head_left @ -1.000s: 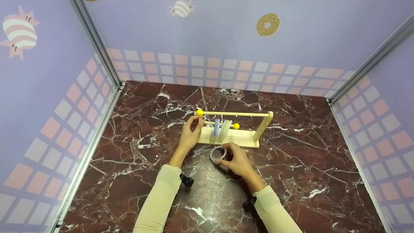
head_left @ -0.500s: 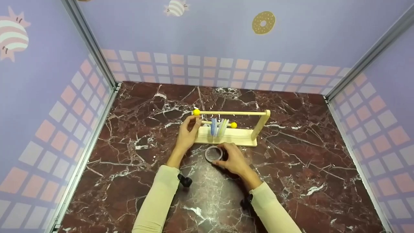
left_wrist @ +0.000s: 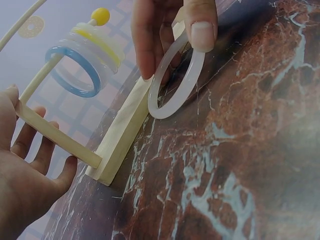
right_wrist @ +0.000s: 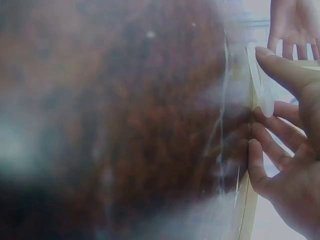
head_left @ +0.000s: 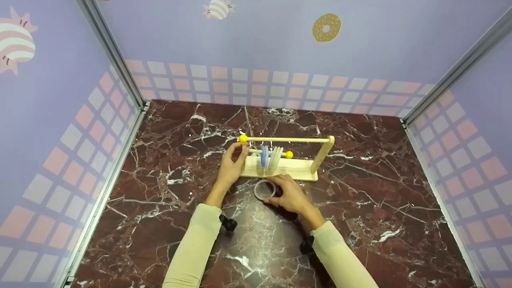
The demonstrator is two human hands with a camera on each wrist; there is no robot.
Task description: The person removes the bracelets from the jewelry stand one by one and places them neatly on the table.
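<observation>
A pale wooden bangle stand (head_left: 296, 170) has two horizontal rods tipped with yellow balls. Its lower rod carries several bangles, among them a blue bangle (left_wrist: 95, 85) and a yellow-striped one (head_left: 275, 158). My left hand (head_left: 231, 165) holds the stand's short left upright near its top, fingers behind it in the left wrist view. Just in front of the base, my right hand (head_left: 291, 195) pinches a translucent white bangle (left_wrist: 162, 112) between thumb and fingers, its opening tilted upward. In the right wrist view this bangle shows nearly edge-on beside the thumb.
Beneath everything is a dark red marbled tabletop (head_left: 368, 180) with white veins. Lilac panels with printed sweets and checks enclose it at the back (head_left: 272, 44) and both sides, joined by metal corner posts (head_left: 114, 56). The upper rod (head_left: 288, 140) has no bangles on it.
The white bangle has shifted slightly left with my right hand and turned to face more upward. My left hand stays at the upright. The head view has shifted a little.
</observation>
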